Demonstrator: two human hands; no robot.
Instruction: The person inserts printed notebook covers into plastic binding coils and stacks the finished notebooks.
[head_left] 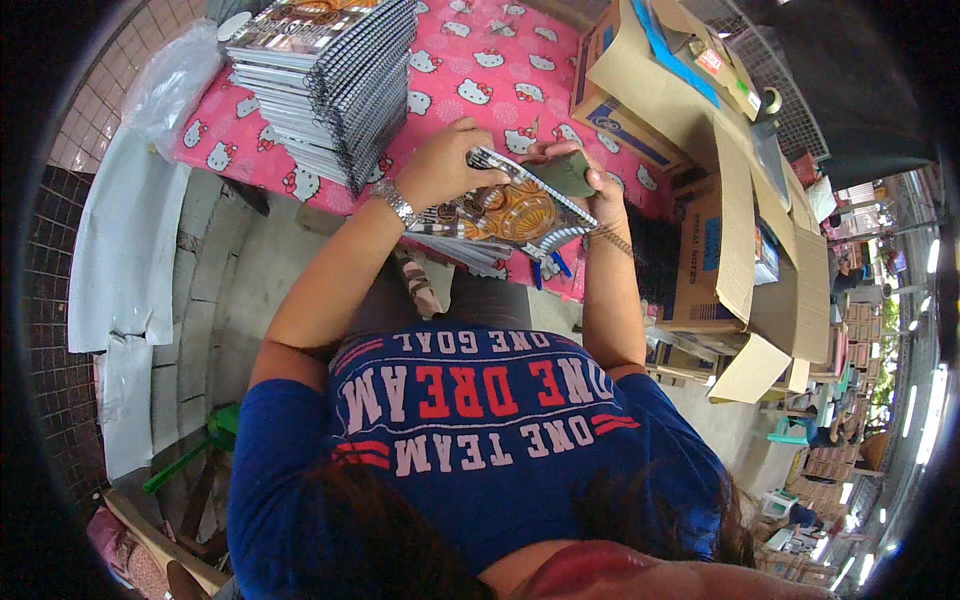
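A spiral notebook (505, 212) with an orange-and-brown patterned cover is tilted in front of me, over the near edge of the table. My left hand (450, 165), a metal watch on its wrist, is closed on the notebook's upper left edge. At the other end, my right hand (603, 195) is closed around a dark green flat piece (565, 174), its thumb on top; I cannot make out what the piece is. Below the held notebook lie more notebooks (460, 248), mostly covered by it. A small blue object (556, 264) shows beside them.
A tall stack of spiral notebooks (330, 95) stands at the left on the pink, cartoon-patterned tablecloth (475, 60). Open cardboard boxes (715, 255) crowd the right side. Clear plastic (170, 85) hangs at the table's left corner, and a green chair part (220, 428) is lower left.
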